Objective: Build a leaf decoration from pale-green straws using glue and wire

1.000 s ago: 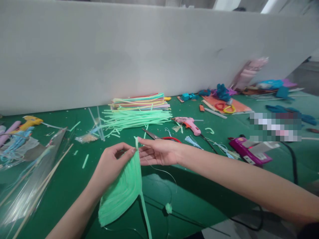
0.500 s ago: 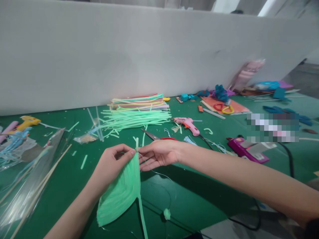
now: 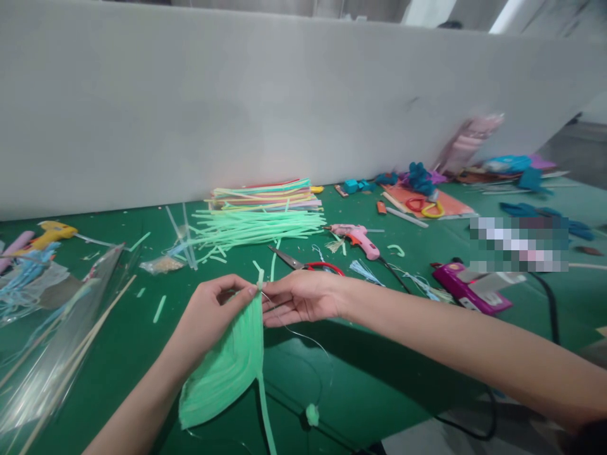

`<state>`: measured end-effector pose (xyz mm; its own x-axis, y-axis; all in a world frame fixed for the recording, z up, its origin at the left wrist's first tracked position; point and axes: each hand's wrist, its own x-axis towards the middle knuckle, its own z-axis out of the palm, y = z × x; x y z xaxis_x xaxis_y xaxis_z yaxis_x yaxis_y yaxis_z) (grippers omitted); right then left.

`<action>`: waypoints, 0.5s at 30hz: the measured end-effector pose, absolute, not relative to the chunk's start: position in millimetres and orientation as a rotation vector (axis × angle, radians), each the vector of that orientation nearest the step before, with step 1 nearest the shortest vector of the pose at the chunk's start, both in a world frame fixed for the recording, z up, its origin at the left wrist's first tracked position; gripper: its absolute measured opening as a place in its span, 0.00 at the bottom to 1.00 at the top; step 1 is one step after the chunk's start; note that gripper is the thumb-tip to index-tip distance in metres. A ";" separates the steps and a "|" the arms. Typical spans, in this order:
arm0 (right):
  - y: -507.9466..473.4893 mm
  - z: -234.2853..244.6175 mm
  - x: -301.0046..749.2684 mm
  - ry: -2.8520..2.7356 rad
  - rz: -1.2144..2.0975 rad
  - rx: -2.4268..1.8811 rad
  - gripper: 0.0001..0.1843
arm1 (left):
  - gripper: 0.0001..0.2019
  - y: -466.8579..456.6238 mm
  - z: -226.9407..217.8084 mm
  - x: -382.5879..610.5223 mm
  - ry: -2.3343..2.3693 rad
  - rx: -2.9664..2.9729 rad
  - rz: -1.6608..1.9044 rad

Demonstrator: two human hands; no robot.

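Note:
A flat, leaf-like piece of mint-green pipe cleaners hangs over the table, one long stem trailing from its lower edge. My left hand pinches it near its top corner, where short pipe-cleaner ends stick up. At the same corner, the thumb and forefinger of my right hand are closed on a thin clear thread; its other fingers are loosely stretched behind the piece. The thread loops down to the right. A small green tuft sits below, to the right of the piece.
Behind my hands lie red-handled scissors, a heap of green pipe cleaners and a pink glue gun. A purple power strip stands at right. At left are a yellow glue gun and clear plastic wrap with sticks.
The green piece has shifted slightly down and left. My right hand has dropped a little, showing more of the scissors' handles, and the thread now bows out in a wider loop.

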<state>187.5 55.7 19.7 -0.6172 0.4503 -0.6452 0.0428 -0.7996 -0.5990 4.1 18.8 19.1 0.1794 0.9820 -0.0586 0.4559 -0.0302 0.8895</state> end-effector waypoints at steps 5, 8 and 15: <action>52.4 20.7 186.9 -0.832 2.458 -1.245 0.10 | 0.13 19.7 18.8 3.1 1.386 1.619 0.782; 50.8 21.6 186.6 -0.825 2.434 -1.254 0.09 | 0.12 19.7 18.8 2.0 1.376 1.616 0.782; 50.8 15.8 188.3 -0.794 2.460 -1.184 0.08 | 0.13 18.6 20.0 1.9 1.379 1.627 0.782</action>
<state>188.3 50.8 15.8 -0.6168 0.4818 -0.6224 -0.0269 -0.8032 -0.5951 1.9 18.6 20.0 0.1987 0.9783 -0.0580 0.4521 -0.0390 0.8911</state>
